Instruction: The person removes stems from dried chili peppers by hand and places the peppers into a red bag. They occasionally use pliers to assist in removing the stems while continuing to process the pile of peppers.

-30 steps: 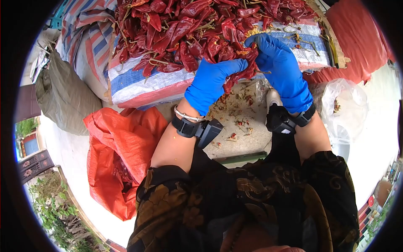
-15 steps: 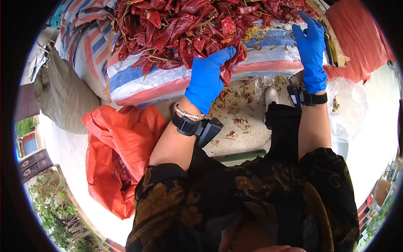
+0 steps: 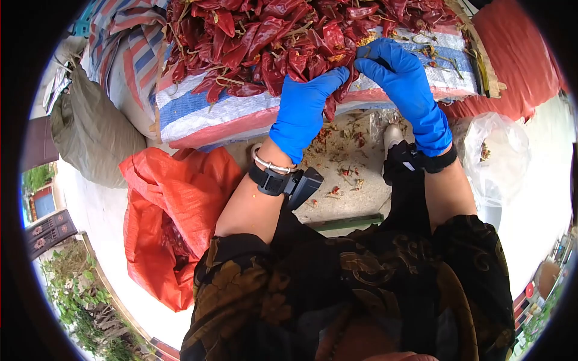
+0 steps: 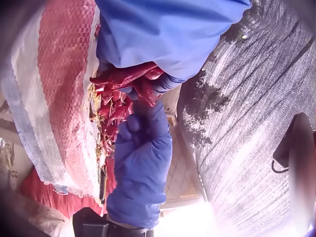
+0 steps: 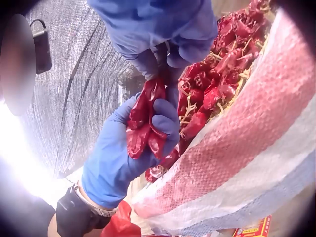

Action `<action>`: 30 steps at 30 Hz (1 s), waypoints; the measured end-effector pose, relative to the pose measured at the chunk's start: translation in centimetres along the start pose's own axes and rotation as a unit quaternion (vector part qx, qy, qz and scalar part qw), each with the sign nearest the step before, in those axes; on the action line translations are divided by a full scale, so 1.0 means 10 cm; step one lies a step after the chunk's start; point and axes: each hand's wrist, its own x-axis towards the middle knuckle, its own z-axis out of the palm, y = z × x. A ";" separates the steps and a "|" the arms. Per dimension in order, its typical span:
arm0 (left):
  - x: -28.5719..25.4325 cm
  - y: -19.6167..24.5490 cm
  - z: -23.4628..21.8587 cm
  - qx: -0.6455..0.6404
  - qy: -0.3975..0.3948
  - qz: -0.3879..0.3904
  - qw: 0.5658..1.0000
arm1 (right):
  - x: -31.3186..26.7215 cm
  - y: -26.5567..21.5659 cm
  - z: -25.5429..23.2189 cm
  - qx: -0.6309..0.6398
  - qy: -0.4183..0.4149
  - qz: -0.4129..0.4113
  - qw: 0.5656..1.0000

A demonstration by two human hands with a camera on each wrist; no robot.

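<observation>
The blue-gloved left hand [image 3: 304, 114] grips several dried red peppers [image 5: 139, 123] at the front edge of the pepper pile [image 3: 259, 36]. In the right wrist view, its fingers curl round them and the pods hang over its palm. Close by on the right, the gloved right hand [image 3: 400, 84] has its thumb and fingertips drawn together at the top end of the held peppers. The left wrist view shows the right hand [image 4: 140, 163] with bent fingers at the peppers [image 4: 123, 76]; whether it pinches a stem is hidden.
The pile lies on a striped woven sack [image 3: 223, 123]. An open red bag [image 3: 174, 204] with peppers inside stands at the lower left. A clear plastic bag [image 3: 497, 153] is at the right, a red sack [image 3: 512, 54] behind it. Scraps [image 3: 343, 174] litter the ground.
The right hand went out to the right over the striped sack with its fingers apart, then came back beside the left hand. The left hand has stayed at the pile's edge, holding peppers.
</observation>
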 end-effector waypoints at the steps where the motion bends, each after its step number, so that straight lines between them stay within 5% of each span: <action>1: 0.00 0.01 0.00 -0.018 -0.013 -0.025 0.999 | 0.00 0.01 -0.01 -0.043 -0.002 -0.034 0.999; 3: -0.03 0.05 -0.01 0.028 -0.047 0.004 0.999 | -0.02 -0.01 -0.02 -0.086 -0.003 -0.067 0.994; 5: -0.07 0.10 0.02 0.075 -0.080 0.034 0.993 | -0.07 -0.08 -0.01 0.174 0.019 0.137 0.975; 6: -0.08 0.17 0.07 -0.005 -0.053 -0.045 0.998 | -0.07 -0.07 -0.04 0.174 0.020 0.137 0.975; 7: -0.10 0.21 0.11 -0.084 -0.025 -0.123 0.989 | -0.07 -0.04 -0.09 0.330 -0.031 0.187 0.925; 8: -0.11 0.19 0.15 -0.083 -0.026 -0.123 0.989 | -0.06 -0.02 -0.13 0.477 -0.081 0.230 0.845; 10: -0.13 0.10 0.22 -0.154 -0.114 -0.019 0.981 | -0.05 0.04 -0.05 0.481 -0.045 0.250 0.839; 12: -0.13 0.04 0.24 -0.208 -0.107 -0.048 0.971 | -0.02 0.04 -0.07 0.486 -0.006 0.269 0.832; 14: -0.11 0.03 0.17 -0.198 -0.051 -0.094 0.974 | 0.07 -0.01 -0.14 0.376 0.082 0.172 0.907; 16: -0.08 0.01 0.11 -0.205 -0.076 -0.083 0.972 | 0.16 0.07 -0.44 0.232 0.105 0.085 0.963; 18: -0.11 0.04 0.10 -0.230 -0.094 -0.085 0.965 | 0.17 0.02 -0.65 0.018 0.220 0.051 0.974; 20: -0.11 0.06 0.13 -0.235 -0.089 -0.072 0.965 | 0.19 0.13 -0.84 -0.081 0.263 -0.023 0.961; 22: -0.13 0.07 0.13 -0.239 -0.086 -0.062 0.965 | 0.20 0.45 -1.19 -0.145 0.241 0.006 0.960; 24: -0.13 0.05 0.09 -0.237 -0.096 -0.068 0.964 | 0.19 0.56 -1.27 -0.489 0.235 -0.044 0.839; 28: -0.18 0.12 0.07 -0.231 -0.079 -0.063 0.968 | 0.18 0.44 -1.17 -0.570 0.240 -0.043 0.785; 30: -0.24 0.21 0.12 -0.249 -0.045 -0.063 0.965 | 0.17 0.27 -1.10 -0.544 0.259 -0.081 0.794</action>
